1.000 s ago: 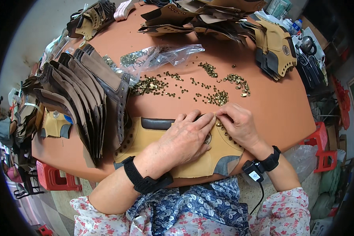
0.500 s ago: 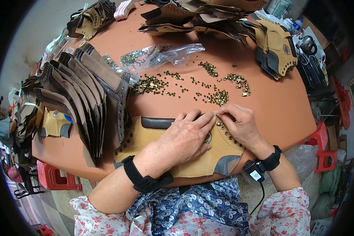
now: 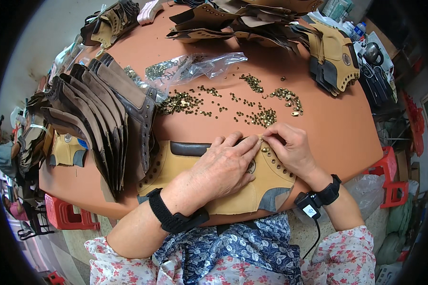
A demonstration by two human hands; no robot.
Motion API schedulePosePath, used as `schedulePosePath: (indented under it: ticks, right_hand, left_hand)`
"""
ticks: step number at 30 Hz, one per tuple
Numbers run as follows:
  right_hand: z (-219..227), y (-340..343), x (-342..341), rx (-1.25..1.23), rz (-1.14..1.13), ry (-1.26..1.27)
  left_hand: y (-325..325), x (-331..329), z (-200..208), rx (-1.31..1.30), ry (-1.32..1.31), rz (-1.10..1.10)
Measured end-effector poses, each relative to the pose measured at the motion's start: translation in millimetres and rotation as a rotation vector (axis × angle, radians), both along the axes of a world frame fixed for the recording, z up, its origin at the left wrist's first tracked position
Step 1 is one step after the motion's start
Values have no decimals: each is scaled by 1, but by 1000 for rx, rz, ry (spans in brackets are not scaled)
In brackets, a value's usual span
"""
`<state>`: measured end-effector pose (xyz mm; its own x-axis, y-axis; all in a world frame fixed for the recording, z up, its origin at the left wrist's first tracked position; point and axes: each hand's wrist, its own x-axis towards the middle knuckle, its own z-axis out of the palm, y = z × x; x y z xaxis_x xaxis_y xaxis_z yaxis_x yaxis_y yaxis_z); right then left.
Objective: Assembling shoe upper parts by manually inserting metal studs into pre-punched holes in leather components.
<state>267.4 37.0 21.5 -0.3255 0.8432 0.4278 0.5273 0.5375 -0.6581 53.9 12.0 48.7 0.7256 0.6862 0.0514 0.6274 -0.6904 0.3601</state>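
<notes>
A tan boot upper (image 3: pixel 228 202) with a dark brown padded collar and grey corner patches lies at the table's near edge. My left hand (image 3: pixel 226 164) rests flat across it, fingers stretched toward its far right corner. At that corner my right hand (image 3: pixel 290 147) is closed in a pinch, thumb and forefinger together at the edge; whatever they hold is hidden. Just below the fingertips, brass lace hooks (image 3: pixel 265 149) sit in the row along the right edge. Dark eyelet holes run down both side edges of the upper.
Brass eyelets (image 3: pixel 179 102) and small hooks lie in loose piles beyond my hands, beside a clear plastic bag (image 3: pixel 195 69). Brown boot uppers (image 3: pixel 100 118) stand stacked at left. More uppers (image 3: pixel 335 57) lie at far right and along the back. Red stools (image 3: pixel 69 213) flank the table.
My right hand has shifted very slightly at the corner, its wrist tilting a little. The left hand and the boot upper stay in place.
</notes>
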Motion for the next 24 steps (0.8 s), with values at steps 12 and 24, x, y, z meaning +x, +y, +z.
schedulePosePath:
  ticks: [12,24]
  right_hand:
    - [1,2,3,125,75,-87]
    - [3,-1,0,202,60,-151]
  left_hand:
    - [0,0,1,0,5,-3]
    - [0,0,1,4,4,-4]
